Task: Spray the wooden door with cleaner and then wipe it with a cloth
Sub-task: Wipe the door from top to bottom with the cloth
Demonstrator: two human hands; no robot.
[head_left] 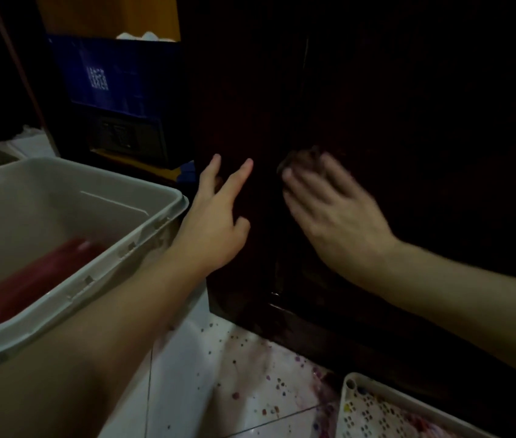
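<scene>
The dark wooden door (392,121) fills the right and centre of the view and is dimly lit. My left hand (215,222) rests on the door's left edge with fingers spread. My right hand (332,210) lies flat against the door panel, blurred by motion, pressing a dark cloth (301,158) that shows only past the fingertips. No spray bottle is in view.
A grey plastic bin (142,229) with a red roll (32,279) inside stands at the left, close to my left forearm. A blue crate (117,77) sits on a shelf behind it. A perforated white basket (373,409) lies on the speckled tiled floor (244,374) at the lower right.
</scene>
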